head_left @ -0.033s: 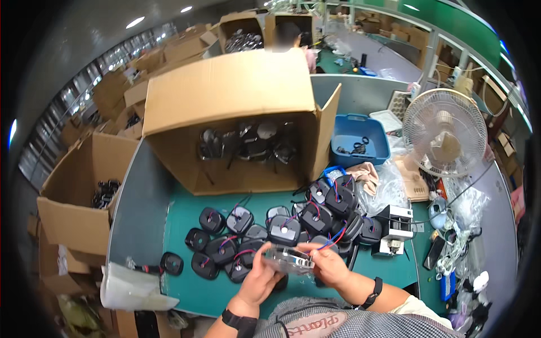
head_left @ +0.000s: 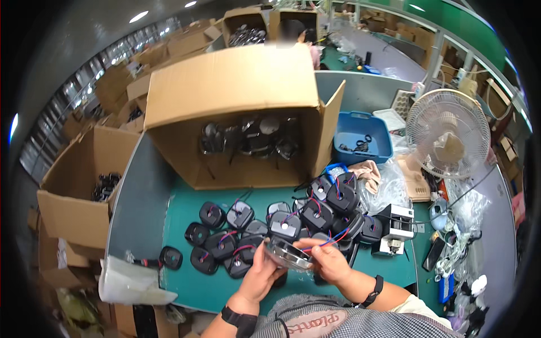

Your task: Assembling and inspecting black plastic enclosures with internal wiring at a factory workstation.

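Observation:
My left hand (head_left: 260, 280) is closed around the edge of a shiny housing (head_left: 286, 256) with a clear rim, tilted above the near part of the table. Beside it, my right hand (head_left: 331, 263) has its fingers pinched on thin red and blue wires (head_left: 338, 235) next to the housing's right side. Where the wires end is hidden by the fingers. Just beyond both hands lies a heap of black square-cornered housings with round centres, such as this one (head_left: 284, 226), several with red and blue wires.
A large cardboard box (head_left: 234, 79) on its side holds clear-wrapped parts. To its right are a blue basin (head_left: 363, 134), a fan (head_left: 449, 132) and a small white-and-black machine (head_left: 397, 228). A lone black housing (head_left: 171, 257) lies left, near a plastic-wrapped roll (head_left: 135, 286).
The housing has tipped so that its shiny rim shows more. My right fingers have shifted slightly, and more of the wires shows beside the housing. The view has moved a little.

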Demonstrator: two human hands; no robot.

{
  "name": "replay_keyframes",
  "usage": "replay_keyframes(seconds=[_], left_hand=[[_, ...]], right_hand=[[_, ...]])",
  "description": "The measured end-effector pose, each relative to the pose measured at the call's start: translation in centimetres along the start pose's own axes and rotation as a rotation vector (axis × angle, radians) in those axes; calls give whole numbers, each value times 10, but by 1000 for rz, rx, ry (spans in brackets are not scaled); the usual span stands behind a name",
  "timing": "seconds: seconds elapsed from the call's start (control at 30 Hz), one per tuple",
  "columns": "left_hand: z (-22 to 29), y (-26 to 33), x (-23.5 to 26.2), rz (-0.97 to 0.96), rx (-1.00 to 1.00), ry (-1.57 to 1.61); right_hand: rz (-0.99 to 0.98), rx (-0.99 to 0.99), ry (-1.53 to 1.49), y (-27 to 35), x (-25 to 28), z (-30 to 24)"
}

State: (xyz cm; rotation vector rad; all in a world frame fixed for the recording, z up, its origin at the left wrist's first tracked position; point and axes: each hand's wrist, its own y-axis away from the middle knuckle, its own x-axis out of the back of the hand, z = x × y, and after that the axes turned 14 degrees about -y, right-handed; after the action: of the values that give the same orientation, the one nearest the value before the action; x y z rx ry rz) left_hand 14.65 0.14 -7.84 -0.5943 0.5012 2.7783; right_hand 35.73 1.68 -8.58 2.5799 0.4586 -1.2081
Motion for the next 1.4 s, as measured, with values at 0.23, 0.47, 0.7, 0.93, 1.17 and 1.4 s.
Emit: replay_keyframes(seconds=[0.23, 0.47, 0.7, 0.93, 1.17, 1.4], left_hand=[[-11, -6, 4, 323, -182, -393], [-6, -9, 20, 86, 86, 229], [-5, -47, 62, 381, 183, -568], [-9, -84, 112, 302, 50, -941], [-32, -53, 142, 138, 61, -609], [21, -18, 191, 526, 72, -703]], right_hand=[[-57, 561, 872, -23, 11, -13], [-331, 495, 1201, -35, 1, 11], [-278, 474, 1483, -55, -8, 8], [-247, 88, 1149, -79, -12, 12], [-481, -79, 876, -100, -35, 30], [-440, -23, 925, -83, -47, 22]])
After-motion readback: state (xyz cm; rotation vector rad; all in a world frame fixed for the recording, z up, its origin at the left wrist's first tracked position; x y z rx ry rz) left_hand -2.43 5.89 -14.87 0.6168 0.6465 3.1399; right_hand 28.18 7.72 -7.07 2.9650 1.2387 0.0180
